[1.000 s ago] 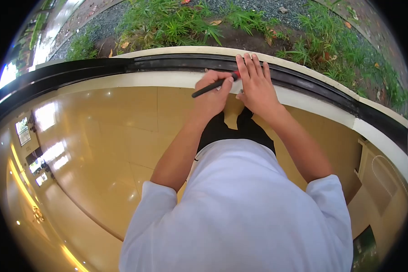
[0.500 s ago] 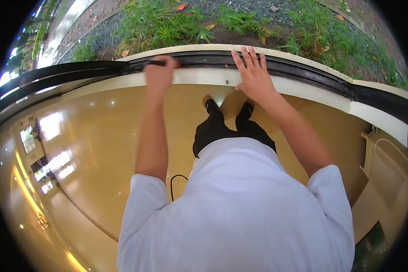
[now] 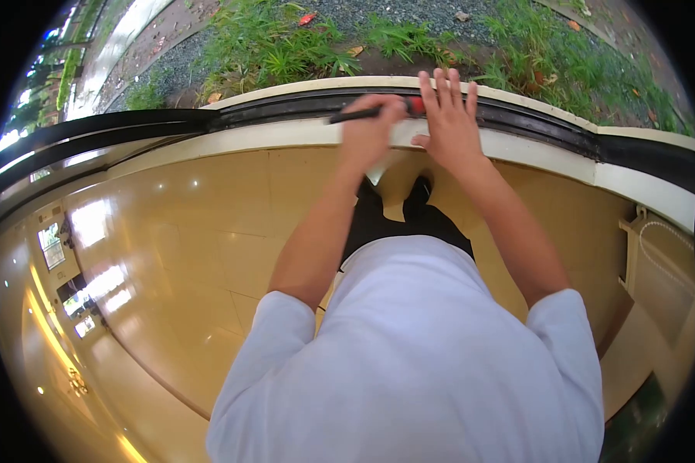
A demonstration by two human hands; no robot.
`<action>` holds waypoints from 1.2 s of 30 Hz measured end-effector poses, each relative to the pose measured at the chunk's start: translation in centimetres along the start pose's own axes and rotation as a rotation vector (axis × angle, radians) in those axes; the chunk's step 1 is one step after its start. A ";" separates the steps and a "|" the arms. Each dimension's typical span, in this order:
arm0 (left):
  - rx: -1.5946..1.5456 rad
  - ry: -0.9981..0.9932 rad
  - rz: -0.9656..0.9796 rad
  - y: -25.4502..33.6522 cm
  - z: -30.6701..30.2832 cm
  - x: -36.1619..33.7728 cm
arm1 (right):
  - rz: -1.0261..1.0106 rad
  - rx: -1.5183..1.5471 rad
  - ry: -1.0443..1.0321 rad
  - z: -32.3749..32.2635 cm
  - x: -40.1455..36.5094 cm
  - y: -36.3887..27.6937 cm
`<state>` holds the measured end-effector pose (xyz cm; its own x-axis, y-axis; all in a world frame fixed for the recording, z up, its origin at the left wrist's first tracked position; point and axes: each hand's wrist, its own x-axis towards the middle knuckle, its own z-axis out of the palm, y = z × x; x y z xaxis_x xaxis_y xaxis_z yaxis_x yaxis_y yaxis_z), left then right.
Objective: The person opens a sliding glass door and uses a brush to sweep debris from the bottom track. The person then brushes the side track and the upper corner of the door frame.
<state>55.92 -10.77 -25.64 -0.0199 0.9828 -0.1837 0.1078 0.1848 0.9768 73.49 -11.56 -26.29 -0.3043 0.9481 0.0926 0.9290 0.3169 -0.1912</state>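
My left hand point(image 3: 369, 139) is closed around a slim black-handled tool point(image 3: 355, 115) with a red part near its far end. The tool lies roughly along the dark window track point(image 3: 286, 108), and its working end is hard to make out beside my other hand. Motion blurs my left fingers a little. My right hand point(image 3: 453, 127) rests with fingers spread across the track and the white sill point(image 3: 301, 133), holding nothing. The thumb of that hand points toward the tool.
Beyond the track lie green plants point(image 3: 278, 50), gravel and fallen leaves. Dark sliding frames point(image 3: 131, 122) stand at the left. A beaded chain point(image 3: 664, 228) hangs at the right. Below the sill is a glossy tan floor point(image 3: 193, 231), where my shoes stand.
My left hand has slid right along the track with the tool, now close to my right hand. My right hand has shifted slightly right and stays spread.
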 end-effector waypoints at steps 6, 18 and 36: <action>0.749 0.527 0.403 -4.5 -16.8 5.2 | 0.054 0.077 0.012 -0.9 -1.0 0.8; 0.559 0.631 0.140 0.5 -24.4 6.2 | 0.008 0.171 -0.032 -1.5 -1.2 -0.1; 0.307 0.070 0.027 1.1 -12.0 4.8 | -0.029 0.200 -0.103 1.1 0.9 -4.6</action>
<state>44.06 -5.89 -24.15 -0.0801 0.9870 -0.1396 0.4041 0.1602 0.9006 68.67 -12.17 -26.42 -0.3599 0.9330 0.0024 0.8625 0.3337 -0.3805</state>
